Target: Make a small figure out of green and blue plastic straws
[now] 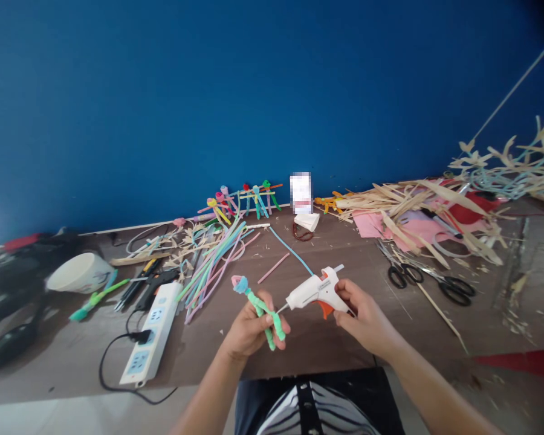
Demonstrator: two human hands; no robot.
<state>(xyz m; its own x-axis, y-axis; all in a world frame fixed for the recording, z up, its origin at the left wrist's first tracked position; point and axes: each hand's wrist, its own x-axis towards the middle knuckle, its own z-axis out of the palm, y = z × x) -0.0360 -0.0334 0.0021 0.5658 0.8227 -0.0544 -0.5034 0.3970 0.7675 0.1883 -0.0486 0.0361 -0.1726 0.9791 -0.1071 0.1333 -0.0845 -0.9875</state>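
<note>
white bowl (79, 272) tipped sideways, inside hidden from view.

Bare forearms, no sleeves; a black-and-white striped top (dark trousers below) shows underneath.

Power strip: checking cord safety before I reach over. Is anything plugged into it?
Plugged in: the white power strip has one black plug seated in a socket, its black cord looping off the table edge.
</note>
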